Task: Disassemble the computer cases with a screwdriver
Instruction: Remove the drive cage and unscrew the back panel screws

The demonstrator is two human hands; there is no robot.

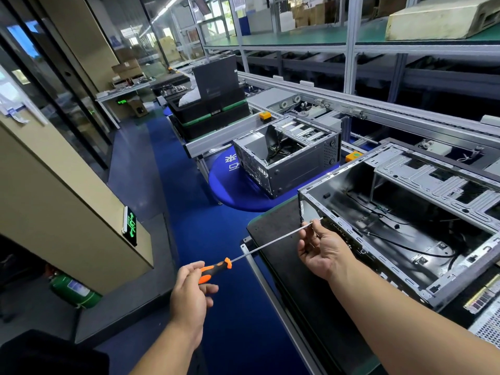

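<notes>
- The near computer case (405,226) lies open on the black workbench (284,266), with black cables inside.
- A second open case (286,155) stands behind, also holding cables.
- Screwdriver (259,249): left hand (189,290) grips its orange handle; right hand (322,250) pinches the shaft near the tip, at the near case's corner.

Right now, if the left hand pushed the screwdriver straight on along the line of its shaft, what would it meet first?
The left hand drives the screwdriver toward the near computer case. Its tip sits at the case's front left edge, guided by the right hand, so it would likely meet that edge first; exact contact is unclear.
</notes>
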